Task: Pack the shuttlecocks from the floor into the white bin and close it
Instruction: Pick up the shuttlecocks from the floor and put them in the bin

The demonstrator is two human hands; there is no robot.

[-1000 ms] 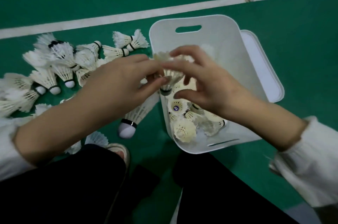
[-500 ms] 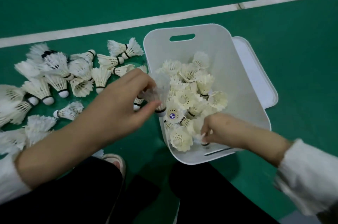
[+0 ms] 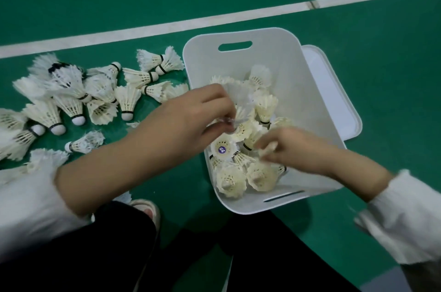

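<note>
The grip of the left hand is clamped, thumb against fingertips, on a shuttlecock. It holds this one just above the pile inside the white bin, probably to drop it among the others. The right hand lies with curled fingers on the packed shuttlecocks. It is blurred, so I cannot tell if its grip holds one or only arranges them. Many loose shuttlecocks lie on the green floor just left of the bin, in easy reach of the left hand. The lid lies partly under the bin, so I judge that closing is far off.
</note>
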